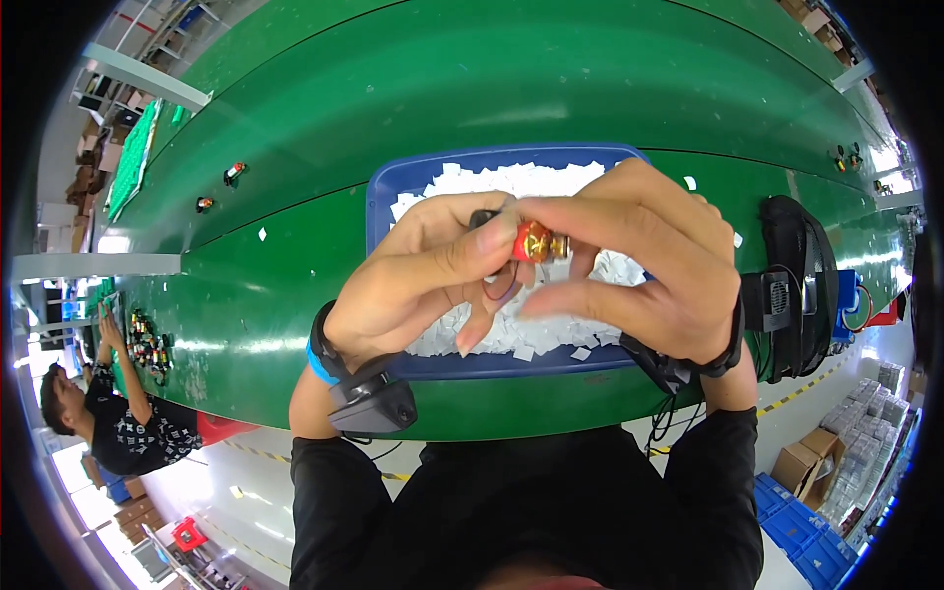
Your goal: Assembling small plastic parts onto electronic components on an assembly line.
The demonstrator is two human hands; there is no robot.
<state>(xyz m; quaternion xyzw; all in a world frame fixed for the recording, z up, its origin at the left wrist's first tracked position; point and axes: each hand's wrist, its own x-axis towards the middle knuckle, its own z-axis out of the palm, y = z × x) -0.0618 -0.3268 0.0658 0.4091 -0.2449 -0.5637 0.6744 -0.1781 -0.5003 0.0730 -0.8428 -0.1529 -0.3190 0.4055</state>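
Closest to the camera are the person's own two hands, up over a blue tray [501, 373] full of white paper slips [526, 180], with a small red and gold piece [534, 243] between them. Left hand [398, 270] has it pinched at the red end, thumb on top; something black [482, 217] pokes out by those fingers, can't say if it's attached. Right hand [661, 258] is spread: index reaching over the top, thumb blurry and well apart below. Can't tell whether that index actually touches. A thin dark loop [502, 286] hangs under the left thumb. If anyone asks me, the left pinch should do the steadying so the right can work freely, fingers off that loop so it doesn't snag. Light grip, too, the thing looks slippery. Staying above the tray seems smart, since any drop lands on paper.
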